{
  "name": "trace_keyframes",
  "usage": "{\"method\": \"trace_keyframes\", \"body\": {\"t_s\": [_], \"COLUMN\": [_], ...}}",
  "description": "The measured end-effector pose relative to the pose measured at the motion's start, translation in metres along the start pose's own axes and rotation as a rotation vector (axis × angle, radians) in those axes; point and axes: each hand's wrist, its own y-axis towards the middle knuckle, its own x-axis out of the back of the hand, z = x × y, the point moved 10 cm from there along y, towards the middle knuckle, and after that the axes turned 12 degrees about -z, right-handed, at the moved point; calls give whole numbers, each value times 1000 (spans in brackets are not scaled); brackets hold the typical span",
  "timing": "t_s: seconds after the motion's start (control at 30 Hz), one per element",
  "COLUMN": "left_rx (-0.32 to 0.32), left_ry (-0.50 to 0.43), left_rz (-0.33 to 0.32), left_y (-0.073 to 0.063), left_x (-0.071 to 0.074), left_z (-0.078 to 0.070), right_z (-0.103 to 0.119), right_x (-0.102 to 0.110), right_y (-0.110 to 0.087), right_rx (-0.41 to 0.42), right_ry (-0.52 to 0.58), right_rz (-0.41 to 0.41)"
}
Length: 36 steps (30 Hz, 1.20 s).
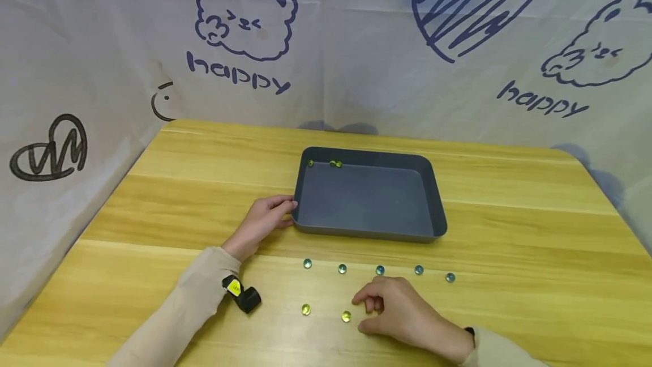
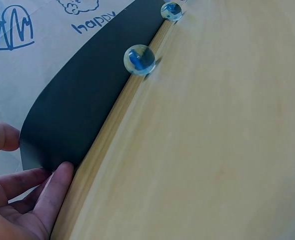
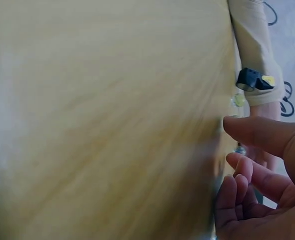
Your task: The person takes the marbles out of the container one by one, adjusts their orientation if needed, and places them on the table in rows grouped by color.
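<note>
My left hand grips the dark grey tray at its near left corner, fingers and thumb against the wall and rim. In the left wrist view, fingertips touch the base of the tray's wall. Over the table, my right hand has thumb and forefinger apart with nothing between them. A yellow-green marble lies just left of those fingertips; another yellow-green marble sits farther left. Inside the tray, yellow-green marbles rest along the back wall at the left.
Between the tray and my right hand runs a row of several blue marbles on the wooden table. A black strapped device is on my left sleeve. White cloth with drawings hangs behind and beside the table.
</note>
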Motion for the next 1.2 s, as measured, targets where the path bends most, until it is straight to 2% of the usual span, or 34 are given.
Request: {"method": "trace_keyframes", "body": {"t_s": [0.23,0.37,0.53,0.63,0.73,0.93,1.07,1.2], "left_rx": [-9,1,6,11,13,8,0,-12], "left_ry": [-6,-5,-4,1,7,-3,-5,-2], "left_rz": [3,9,-2,-11,-17,-13,-8,-10], "left_y": [1,1,1,1,1,0,0,1], "left_x": [-2,-5,-3,-1,2,3,1,0], "left_z": [-3,-2,-2,0,1,3,2,0], "right_z": [4,14,19,10,-4,-35,-47,-47], "right_x": [13,35,79,101,114,126,126,119], "right_y": [7,21,55,82,111,160,176,188], "right_rx": [-55,-69,-122,-189,-268,-396,-442,-445], "right_ry": [28,68,85,96,136,206,223,218], "right_rz": [21,-12,-112,-169,-210,-269,-288,-304]}}
